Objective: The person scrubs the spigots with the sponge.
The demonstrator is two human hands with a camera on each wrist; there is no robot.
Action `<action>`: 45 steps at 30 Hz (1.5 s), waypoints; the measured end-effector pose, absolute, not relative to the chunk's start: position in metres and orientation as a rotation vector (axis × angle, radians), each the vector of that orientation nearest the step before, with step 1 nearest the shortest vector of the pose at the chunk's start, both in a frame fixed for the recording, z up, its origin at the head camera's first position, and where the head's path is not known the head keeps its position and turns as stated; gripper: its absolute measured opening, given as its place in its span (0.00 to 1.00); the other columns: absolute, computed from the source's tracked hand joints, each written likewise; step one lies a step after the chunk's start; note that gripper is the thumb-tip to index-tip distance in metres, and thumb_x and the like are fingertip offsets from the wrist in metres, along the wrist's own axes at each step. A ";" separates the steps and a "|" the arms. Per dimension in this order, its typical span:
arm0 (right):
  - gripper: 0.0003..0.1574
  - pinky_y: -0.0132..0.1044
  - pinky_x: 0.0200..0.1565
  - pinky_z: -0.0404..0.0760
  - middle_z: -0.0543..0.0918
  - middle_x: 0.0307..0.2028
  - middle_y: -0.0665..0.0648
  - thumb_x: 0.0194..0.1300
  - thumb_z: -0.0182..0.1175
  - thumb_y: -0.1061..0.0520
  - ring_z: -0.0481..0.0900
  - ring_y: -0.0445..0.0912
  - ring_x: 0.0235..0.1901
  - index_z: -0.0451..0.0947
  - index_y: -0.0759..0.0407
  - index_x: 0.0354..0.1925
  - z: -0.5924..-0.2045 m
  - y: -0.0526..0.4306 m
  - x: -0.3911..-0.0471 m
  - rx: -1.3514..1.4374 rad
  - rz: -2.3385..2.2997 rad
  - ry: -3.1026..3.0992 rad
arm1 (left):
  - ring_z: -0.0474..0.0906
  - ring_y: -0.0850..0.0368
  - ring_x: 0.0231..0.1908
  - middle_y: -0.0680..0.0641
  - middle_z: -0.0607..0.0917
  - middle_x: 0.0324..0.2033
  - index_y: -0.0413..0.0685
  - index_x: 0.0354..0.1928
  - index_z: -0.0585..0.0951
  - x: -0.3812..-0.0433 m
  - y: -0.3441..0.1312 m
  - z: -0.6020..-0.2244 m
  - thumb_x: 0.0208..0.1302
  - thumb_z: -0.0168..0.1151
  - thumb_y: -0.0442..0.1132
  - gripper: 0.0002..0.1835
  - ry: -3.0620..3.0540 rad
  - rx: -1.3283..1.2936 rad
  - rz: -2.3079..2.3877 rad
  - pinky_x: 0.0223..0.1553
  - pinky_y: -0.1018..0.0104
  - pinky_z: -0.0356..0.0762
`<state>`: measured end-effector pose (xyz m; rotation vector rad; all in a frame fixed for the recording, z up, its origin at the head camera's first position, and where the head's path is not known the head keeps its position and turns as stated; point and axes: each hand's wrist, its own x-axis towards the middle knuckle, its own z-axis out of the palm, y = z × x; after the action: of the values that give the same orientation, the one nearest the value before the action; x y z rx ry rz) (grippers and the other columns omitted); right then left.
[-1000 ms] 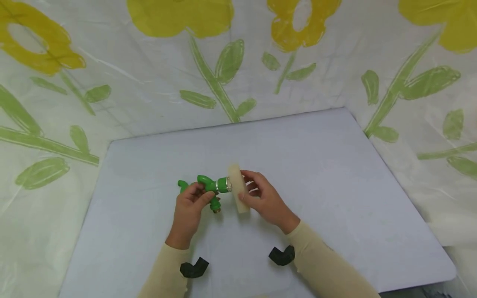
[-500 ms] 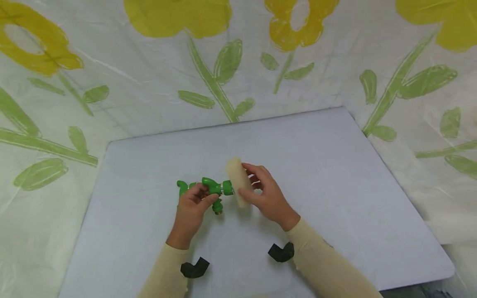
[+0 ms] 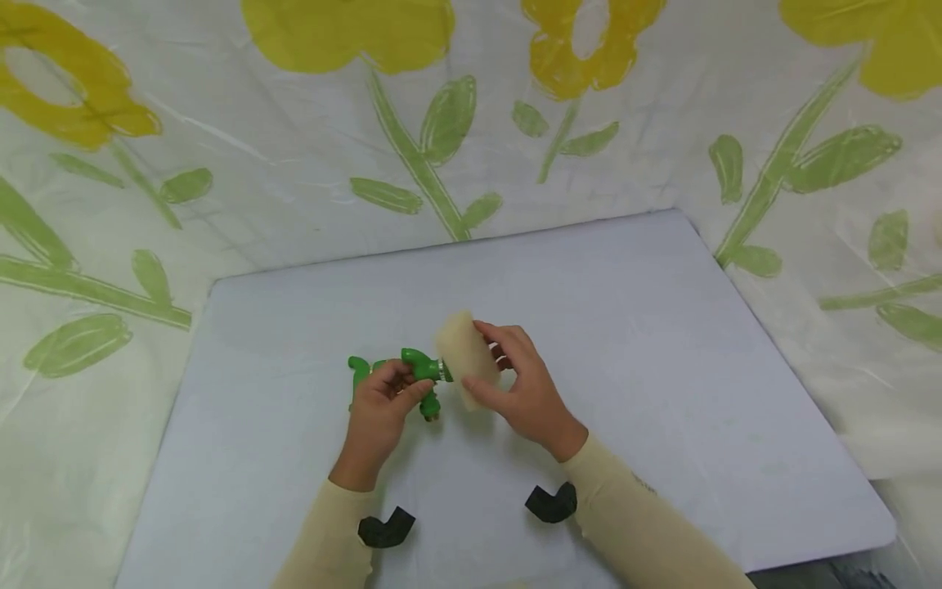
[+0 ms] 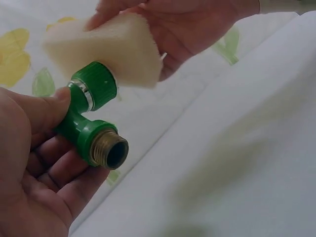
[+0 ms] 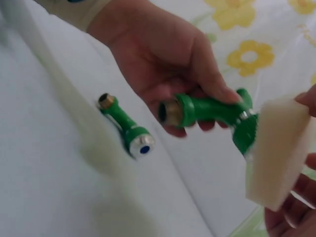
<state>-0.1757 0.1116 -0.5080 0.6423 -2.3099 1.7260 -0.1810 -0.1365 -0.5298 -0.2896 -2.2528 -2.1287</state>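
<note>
My left hand grips a green tap by its body, thumb on the near side. In the left wrist view the brass threaded end of this tap faces the camera, and its ribbed green knob points toward the sponge. A cream sponge block is pinched between thumb and fingers of my right hand. Its face presses against the knob end, which the sponge partly hides in the head view. Beyond my left hand lies a second green tap, its silver cap with a blue dot visible.
The white table stretches out around both hands. A plastic sheet with painted yellow flowers stands behind the table and at its sides. Black curved pieces sit at both forearms.
The sponge has turned over the tap's knob end, showing more of its broad face and covering more of the knob. The left hand and the second tap stay nearly in place.
</note>
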 end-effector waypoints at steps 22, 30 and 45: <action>0.39 0.48 0.51 0.82 0.78 0.58 0.54 0.73 0.69 0.53 0.78 0.55 0.54 0.72 0.55 0.78 -0.539 0.113 -0.189 0.531 1.800 -2.264 | 0.82 0.55 0.38 0.42 0.87 0.39 0.33 0.46 0.85 -0.185 -0.128 -0.542 0.68 0.75 0.25 0.08 -2.161 -0.331 -2.035 0.38 0.71 0.82; 0.42 0.51 0.49 0.82 0.77 0.56 0.63 0.69 0.73 0.52 0.77 0.56 0.50 0.73 0.65 0.75 -0.547 0.144 -0.194 0.479 1.261 -2.448 | 0.82 0.52 0.39 0.45 0.88 0.38 0.36 0.49 0.87 -0.185 -0.113 -0.543 0.70 0.77 0.33 0.11 -2.411 -0.179 -1.902 0.37 0.70 0.81; 0.48 0.60 0.49 0.81 0.72 0.58 0.70 0.66 0.75 0.44 0.73 0.63 0.55 0.71 0.69 0.73 -0.539 0.169 -0.203 -0.127 0.776 -3.031 | 0.86 0.53 0.39 0.46 0.90 0.37 0.34 0.54 0.88 -0.200 -0.083 -0.548 0.71 0.78 0.45 0.21 -2.762 0.106 -1.661 0.37 0.63 0.84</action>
<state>-0.2034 0.1693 -0.5391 -0.1274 -3.0312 0.7761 -0.2001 -0.0833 -0.5477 0.1056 -2.7621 -1.6613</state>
